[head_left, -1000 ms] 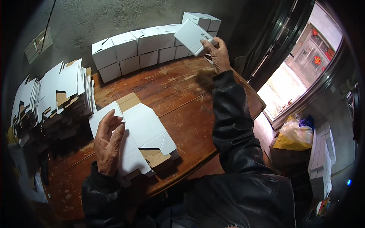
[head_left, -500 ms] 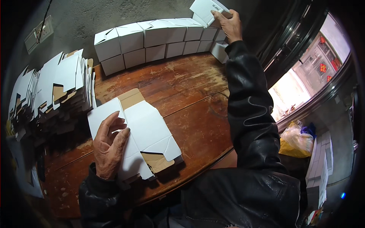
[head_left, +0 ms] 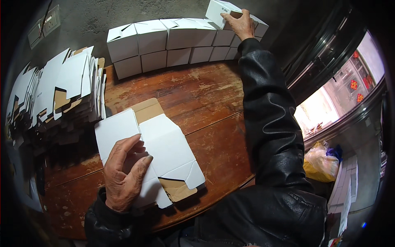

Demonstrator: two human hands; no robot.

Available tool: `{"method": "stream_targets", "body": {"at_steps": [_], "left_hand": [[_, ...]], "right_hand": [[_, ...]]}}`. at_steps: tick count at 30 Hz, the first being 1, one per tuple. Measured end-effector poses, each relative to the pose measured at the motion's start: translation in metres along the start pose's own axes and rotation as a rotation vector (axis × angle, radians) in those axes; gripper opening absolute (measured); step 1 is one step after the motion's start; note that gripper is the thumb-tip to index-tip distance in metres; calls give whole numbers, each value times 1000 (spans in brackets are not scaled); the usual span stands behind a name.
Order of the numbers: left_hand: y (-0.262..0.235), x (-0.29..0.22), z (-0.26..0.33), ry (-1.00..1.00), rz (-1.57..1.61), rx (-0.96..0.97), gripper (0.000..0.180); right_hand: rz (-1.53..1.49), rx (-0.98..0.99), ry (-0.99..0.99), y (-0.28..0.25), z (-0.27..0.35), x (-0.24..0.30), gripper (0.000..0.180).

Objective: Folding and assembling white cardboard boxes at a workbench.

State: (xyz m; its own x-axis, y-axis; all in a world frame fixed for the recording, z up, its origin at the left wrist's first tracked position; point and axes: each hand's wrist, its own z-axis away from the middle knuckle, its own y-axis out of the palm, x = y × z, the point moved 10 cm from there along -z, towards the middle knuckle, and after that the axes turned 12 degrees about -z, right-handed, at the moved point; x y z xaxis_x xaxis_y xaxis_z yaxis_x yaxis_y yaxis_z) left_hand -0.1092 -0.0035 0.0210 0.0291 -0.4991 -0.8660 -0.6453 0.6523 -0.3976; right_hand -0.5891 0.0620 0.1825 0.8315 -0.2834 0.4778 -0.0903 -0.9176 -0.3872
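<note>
At the back right, my right hand [head_left: 242,26] grips a small white box [head_left: 215,14], fingers over its sides, at the top of a two-tier row of closed white boxes [head_left: 151,42]. The box stands higher than the upper tier; whether it rests fully on it I cannot tell. My left hand [head_left: 124,175] hovers over or rests lightly on flat, unfolded white cartons [head_left: 170,140] near the table's front edge. Its fingers are curved, with a gap between thumb and forefinger and nothing visible between them. Brown inner flaps show on the flat cartons.
Tall stacks of flattened cartons [head_left: 68,82] stand on the left side of the worn wooden table [head_left: 218,136]. The grey wall [head_left: 135,10] behind bears a socket plate [head_left: 44,26]. Right of the table are plastic bags [head_left: 321,160] and a dark-framed opening.
My right hand has shifted slightly left and lower against the row with the box, which is now set closer to the upper tier. The view has tilted slightly; my left hand keeps its pose.
</note>
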Motion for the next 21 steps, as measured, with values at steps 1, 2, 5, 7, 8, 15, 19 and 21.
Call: {"method": "stream_targets", "body": {"at_steps": [1,2,5,7,8,15,19,21], "left_hand": [[1,0,-1,1,3,0,42],[1,0,-1,10,-13,-4,42],[0,-2,-1,36,-51,-10,42],[-1,-3,0,52,-73,-16,42],[-1,-4,0,61,-85,-14,42],[1,-6,0,70,-92,4,40],[1,-6,0,79,-113,8,40],[1,-11,0,106,-141,13,40]], "right_hand": [[3,1,-2,1,-2,-7,89],[16,5,-6,4,-3,-10,88],[21,1,-5,10,-2,-18,83],[9,-7,-1,13,2,-16,80],[10,-3,19,13,2,-16,80],[75,-25,-47,12,-3,-24,79],[222,-50,-105,14,2,-17,78],[263,-101,-110,4,2,-14,75]]}}
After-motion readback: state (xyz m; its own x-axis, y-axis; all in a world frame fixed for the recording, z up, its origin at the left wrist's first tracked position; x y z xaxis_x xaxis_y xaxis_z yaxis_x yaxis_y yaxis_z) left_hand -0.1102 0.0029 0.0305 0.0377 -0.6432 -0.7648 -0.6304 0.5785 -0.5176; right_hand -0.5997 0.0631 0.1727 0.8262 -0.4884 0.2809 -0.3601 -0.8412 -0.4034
